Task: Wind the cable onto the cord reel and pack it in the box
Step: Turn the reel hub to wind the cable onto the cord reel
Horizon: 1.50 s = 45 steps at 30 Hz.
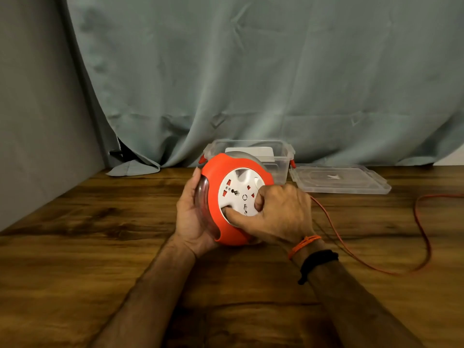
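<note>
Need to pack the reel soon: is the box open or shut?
Open. The box has no lid on; its lid lies flat on the table to its right.

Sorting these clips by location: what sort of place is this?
Probably a home room set up for filming: a dark wooden tabletop, a grey-green cloth backdrop draped behind it, and a clear plastic storage box.

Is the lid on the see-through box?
No, the lid lies flat on the table beside the open box.
</note>
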### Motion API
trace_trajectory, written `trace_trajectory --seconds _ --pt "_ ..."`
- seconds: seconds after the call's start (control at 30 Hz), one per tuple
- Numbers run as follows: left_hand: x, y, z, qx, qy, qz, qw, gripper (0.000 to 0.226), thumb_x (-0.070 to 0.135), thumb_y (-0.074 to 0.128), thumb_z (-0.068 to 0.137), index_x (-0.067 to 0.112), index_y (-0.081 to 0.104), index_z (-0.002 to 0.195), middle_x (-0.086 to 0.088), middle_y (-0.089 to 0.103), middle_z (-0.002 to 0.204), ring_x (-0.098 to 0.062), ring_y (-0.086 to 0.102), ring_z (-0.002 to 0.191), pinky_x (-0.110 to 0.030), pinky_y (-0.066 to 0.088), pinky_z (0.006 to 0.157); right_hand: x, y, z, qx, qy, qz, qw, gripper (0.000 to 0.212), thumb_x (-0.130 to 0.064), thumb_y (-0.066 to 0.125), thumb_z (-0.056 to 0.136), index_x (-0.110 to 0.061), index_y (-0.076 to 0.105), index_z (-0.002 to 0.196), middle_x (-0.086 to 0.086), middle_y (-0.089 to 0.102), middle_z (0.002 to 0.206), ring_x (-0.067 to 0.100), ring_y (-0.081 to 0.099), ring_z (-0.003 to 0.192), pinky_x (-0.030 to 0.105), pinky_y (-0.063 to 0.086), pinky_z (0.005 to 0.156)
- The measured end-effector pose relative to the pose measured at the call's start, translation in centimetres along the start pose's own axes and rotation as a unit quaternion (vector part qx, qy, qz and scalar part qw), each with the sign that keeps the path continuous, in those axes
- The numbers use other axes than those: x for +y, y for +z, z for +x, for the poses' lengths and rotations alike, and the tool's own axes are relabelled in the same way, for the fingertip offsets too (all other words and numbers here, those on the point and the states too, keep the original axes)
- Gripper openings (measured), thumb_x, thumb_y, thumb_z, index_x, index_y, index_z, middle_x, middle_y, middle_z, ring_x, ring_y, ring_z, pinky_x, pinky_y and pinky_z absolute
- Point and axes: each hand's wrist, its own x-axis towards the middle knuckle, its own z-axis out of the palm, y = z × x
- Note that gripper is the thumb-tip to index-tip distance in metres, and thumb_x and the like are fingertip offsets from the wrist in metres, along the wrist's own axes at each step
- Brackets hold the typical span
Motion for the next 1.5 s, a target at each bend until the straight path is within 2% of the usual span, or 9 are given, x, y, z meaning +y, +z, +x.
trace_trajectory --seconds 0.17,0.3,0.43,0.63,1.0,1.13,1.27,1.4,1.5 --pt "0.2 -0.5 -0.2 0.01 -0.041 -0.001 0.999 0.077 0.071 0.048 0.083 0.015 0.057 0.136 -0.021 0.056 0.138 -0.044 0.052 0.126 -0.07 0.04 0.097 0.7 -1.2 0.5 -0.011 -0.05 0.056 0.997 0.066 -0.089 0.049 0.058 -0.024 0.062 0.061 -0.014 0.055 0.051 0.012 0.062 0.063 0.032 0.053 0.067" --pt "0.5 -0.6 -0.4 0.028 -0.092 -0.002 0.995 0.082 0.077 0.056 0.073 0.026 0.054 0.138 -0.019 0.051 0.144 -0.049 0.044 0.131 -0.082 0.02 0.099 1.9 -2.1 1.0 0.008 -0.126 0.127 0.984 0.026 -0.047 0.068 0.07 -0.027 0.063 0.086 -0.014 0.042 0.043 0.012 0.051 0.049 0.036 0.054 0.064" --pt "0.4 -1.1 -0.4 -0.018 -0.11 -0.007 0.994 0.081 0.077 0.051 0.077 0.024 0.053 0.139 -0.018 0.049 0.146 -0.048 0.043 0.132 -0.082 0.013 0.101 2.0 -2.3 1.0 -0.053 -0.159 0.096 0.981 0.052 -0.03 0.06 0.072 -0.031 0.053 0.123 -0.011 0.042 0.046 0.018 0.054 0.053 0.038 0.055 0.067" --pt "0.5 -0.8 -0.5 -0.019 -0.119 -0.016 0.993 0.082 0.075 0.059 0.074 0.024 0.054 0.138 -0.019 0.05 0.145 -0.05 0.041 0.132 -0.083 0.016 0.1 2.3 -1.7 1.1 -0.073 -0.187 0.043 0.979 0.065 -0.026 0.057 0.077 -0.039 0.043 0.14 -0.002 0.056 0.064 0.025 0.061 0.067 0.038 0.054 0.072" --pt "0.4 0.1 -0.4 0.01 -0.083 0.003 0.997 0.082 0.073 0.059 0.074 0.023 0.054 0.138 -0.02 0.05 0.145 -0.049 0.042 0.132 -0.082 0.021 0.099 2.5 -1.2 0.7 0.012 -0.137 0.017 0.99 0.063 -0.052 0.066 0.061 -0.041 0.057 0.123 -0.004 0.065 0.064 0.026 0.066 0.071 0.036 0.053 0.074" --pt "-0.1 0.5 0.1 0.038 0.033 0.015 0.999 0.075 0.063 0.055 0.083 0.009 0.057 0.135 -0.023 0.056 0.138 -0.041 0.051 0.128 -0.059 0.045 0.1 1.0 -0.1 0.1 0.062 -0.04 0.007 0.997 0.066 -0.081 0.054 0.05 -0.027 0.068 0.084 -0.001 0.07 0.071 0.025 0.067 0.076 0.032 0.047 0.071" --pt "-0.4 0.7 0.1 0.085 0.076 0.039 0.993 0.066 0.061 0.047 0.086 0.01 0.068 0.122 -0.02 0.066 0.125 -0.036 0.061 0.118 -0.049 0.055 0.089 -0.2 0.6 0.1 0.027 0.025 0.015 0.999 0.078 -0.09 0.04 0.052 -0.016 0.061 0.056 -0.001 0.064 0.059 0.023 0.063 0.068 0.028 0.046 0.064" --pt "-0.2 0.2 0.2 0.091 0.055 0.031 0.994 0.071 0.065 0.049 0.085 0.01 0.065 0.126 -0.021 0.063 0.129 -0.039 0.058 0.121 -0.053 0.052 0.092 0.0 0.4 0.2 0.022 0.005 0.025 0.999 0.079 -0.094 0.038 0.056 -0.018 0.058 0.051 -0.005 0.059 0.052 0.018 0.06 0.062 0.026 0.043 0.06" --pt "-0.3 -0.2 0.1 0.068 0.019 0.008 0.997 0.074 0.068 0.046 0.087 0.011 0.06 0.133 -0.023 0.058 0.135 -0.041 0.053 0.126 -0.06 0.045 0.098 0.7 -0.4 0.6 0.039 -0.029 0.075 0.996 0.061 -0.085 0.052 0.061 -0.025 0.06 0.055 -0.014 0.046 0.043 0.011 0.058 0.057 0.028 0.049 0.062"
